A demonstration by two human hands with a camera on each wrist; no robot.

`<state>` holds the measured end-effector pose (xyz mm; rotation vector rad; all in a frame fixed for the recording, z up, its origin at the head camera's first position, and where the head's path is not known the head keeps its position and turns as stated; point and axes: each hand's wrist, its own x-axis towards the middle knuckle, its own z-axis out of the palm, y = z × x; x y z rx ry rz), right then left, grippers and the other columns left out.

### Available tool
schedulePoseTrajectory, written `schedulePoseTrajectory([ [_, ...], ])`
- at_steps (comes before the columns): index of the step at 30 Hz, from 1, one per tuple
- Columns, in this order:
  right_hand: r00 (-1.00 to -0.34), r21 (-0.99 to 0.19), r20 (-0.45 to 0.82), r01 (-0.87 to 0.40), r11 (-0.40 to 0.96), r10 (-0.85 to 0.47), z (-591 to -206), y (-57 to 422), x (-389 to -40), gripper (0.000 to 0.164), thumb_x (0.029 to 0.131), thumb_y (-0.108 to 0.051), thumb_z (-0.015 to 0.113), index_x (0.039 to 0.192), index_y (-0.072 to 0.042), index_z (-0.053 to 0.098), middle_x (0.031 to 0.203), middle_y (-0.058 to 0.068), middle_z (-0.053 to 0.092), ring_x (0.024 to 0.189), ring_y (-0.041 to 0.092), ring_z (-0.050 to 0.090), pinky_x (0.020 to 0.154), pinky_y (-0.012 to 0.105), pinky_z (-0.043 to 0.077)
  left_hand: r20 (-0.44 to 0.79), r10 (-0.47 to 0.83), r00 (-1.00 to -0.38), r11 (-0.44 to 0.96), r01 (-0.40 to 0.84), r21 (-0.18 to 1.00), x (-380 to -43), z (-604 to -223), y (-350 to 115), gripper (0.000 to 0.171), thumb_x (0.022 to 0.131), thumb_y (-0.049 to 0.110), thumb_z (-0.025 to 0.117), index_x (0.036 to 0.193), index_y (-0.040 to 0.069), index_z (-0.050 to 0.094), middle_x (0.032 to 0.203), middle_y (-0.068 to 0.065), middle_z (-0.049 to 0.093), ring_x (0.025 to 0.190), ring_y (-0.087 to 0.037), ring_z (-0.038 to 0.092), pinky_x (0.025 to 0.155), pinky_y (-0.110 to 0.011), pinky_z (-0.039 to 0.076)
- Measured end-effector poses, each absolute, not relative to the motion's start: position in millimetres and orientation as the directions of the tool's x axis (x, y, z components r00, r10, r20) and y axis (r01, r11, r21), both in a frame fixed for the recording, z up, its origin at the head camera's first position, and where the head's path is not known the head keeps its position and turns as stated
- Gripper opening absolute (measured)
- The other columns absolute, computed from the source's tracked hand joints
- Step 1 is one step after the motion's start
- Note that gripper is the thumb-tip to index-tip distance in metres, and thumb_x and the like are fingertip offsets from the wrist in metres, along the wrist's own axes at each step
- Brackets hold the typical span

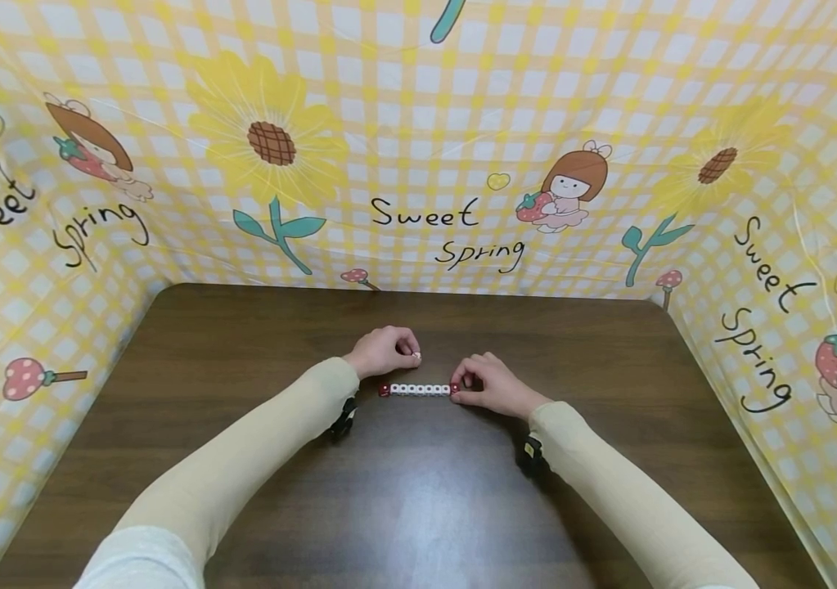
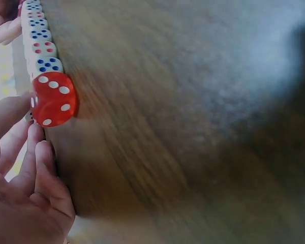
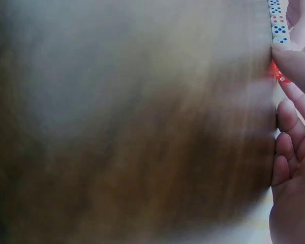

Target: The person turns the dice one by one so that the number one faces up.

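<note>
A straight row of white dice (image 1: pixel 420 389) lies on the table, with a red die (image 1: pixel 384 390) at its left end and another red die (image 1: pixel 455 388) at its right end. Just behind the row, my left hand (image 1: pixel 384 352) pinches a small white die (image 1: pixel 417 357) between thumb and fingertips. My right hand (image 1: pixel 495 386) has thumb and index finger around the right red die, partly hiding it in the right wrist view. Blue and red pips show on the white dice (image 2: pixel 44 49) in the left wrist view, where the left red die (image 2: pixel 55 99) stands large in front.
A dark wooden table (image 1: pixel 418 491) carries the dice. Yellow checked cloth (image 1: pixel 418 147) with printed flowers and words stands along its back and both sides. Each wrist wears a black strapped device, seen on the left (image 1: pixel 343 419) and right (image 1: pixel 532 452).
</note>
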<state>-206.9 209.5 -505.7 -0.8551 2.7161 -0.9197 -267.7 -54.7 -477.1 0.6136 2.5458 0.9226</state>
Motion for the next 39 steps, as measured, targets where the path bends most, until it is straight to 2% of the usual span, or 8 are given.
schedulePoseTrajectory([
  [6,-0.829,-0.598,0.040,-0.467,0.651,-0.558,-505.6,209.3,-205.8,0.016,0.091,-0.027,0.082,0.099,-0.023,0.069,0.087,-0.009,0.054,0.087,0.014,0.042,0.080,0.033,0.034,-0.193,0.529,-0.826,0.696,0.292,0.656,-264.6,-477.6,-56.9,0.013,0.094,0.022,0.079,0.102,0.014,0.071,0.094,0.002,0.069,0.090,-0.016,0.062,0.086,-0.038,0.048],
  [15,-0.826,-0.589,0.034,-0.471,0.657,-0.562,-504.4,210.5,-205.8,0.016,0.092,-0.028,0.081,0.099,-0.023,0.068,0.088,-0.009,0.054,0.087,0.014,0.042,0.081,0.033,0.034,-0.155,0.552,-0.819,0.644,0.302,0.703,-265.1,-482.3,-61.8,0.017,0.099,0.025,0.073,0.106,0.010,0.071,0.094,-0.002,0.070,0.086,-0.016,0.063,0.084,-0.036,0.052],
  [24,-0.826,-0.589,0.045,-0.476,0.653,-0.561,-505.9,208.9,-206.0,0.016,0.091,-0.027,0.082,0.099,-0.023,0.069,0.088,-0.009,0.054,0.086,0.014,0.042,0.080,0.033,0.034,-0.153,0.567,-0.809,0.630,0.306,0.714,-264.0,-484.2,-65.4,0.011,0.096,0.020,0.076,0.101,0.010,0.074,0.091,0.000,0.070,0.085,-0.013,0.063,0.083,-0.033,0.051],
  [29,-0.827,-0.592,0.050,-0.477,0.650,-0.561,-504.9,207.2,-204.3,0.017,0.091,-0.027,0.082,0.099,-0.022,0.069,0.088,-0.009,0.054,0.086,0.014,0.042,0.079,0.033,0.034,-0.114,0.598,-0.793,0.610,0.359,0.707,-262.8,-483.3,-71.2,0.008,0.094,0.016,0.078,0.096,0.011,0.073,0.086,0.000,0.068,0.082,-0.014,0.061,0.081,-0.033,0.050],
  [35,-0.825,-0.588,0.044,-0.478,0.653,-0.564,-502.6,207.0,-203.3,0.017,0.091,-0.026,0.082,0.099,-0.021,0.068,0.088,-0.007,0.054,0.087,0.015,0.042,0.080,0.034,0.034,-0.097,0.609,-0.787,0.626,0.402,0.668,-260.2,-478.4,-84.0,0.008,0.094,0.016,0.079,0.089,0.014,0.072,0.084,0.002,0.068,0.080,-0.013,0.061,0.080,-0.035,0.051],
  [39,-0.827,-0.581,0.026,-0.469,0.665,-0.561,-502.9,208.2,-204.3,0.016,0.092,-0.027,0.081,0.100,-0.021,0.068,0.089,-0.008,0.054,0.089,0.015,0.042,0.081,0.034,0.034,-0.115,0.596,-0.795,0.644,0.388,0.660,-256.3,-476.3,-95.7,0.010,0.093,0.017,0.080,0.087,0.016,0.072,0.084,0.004,0.069,0.079,-0.012,0.061,0.078,-0.033,0.051],
])
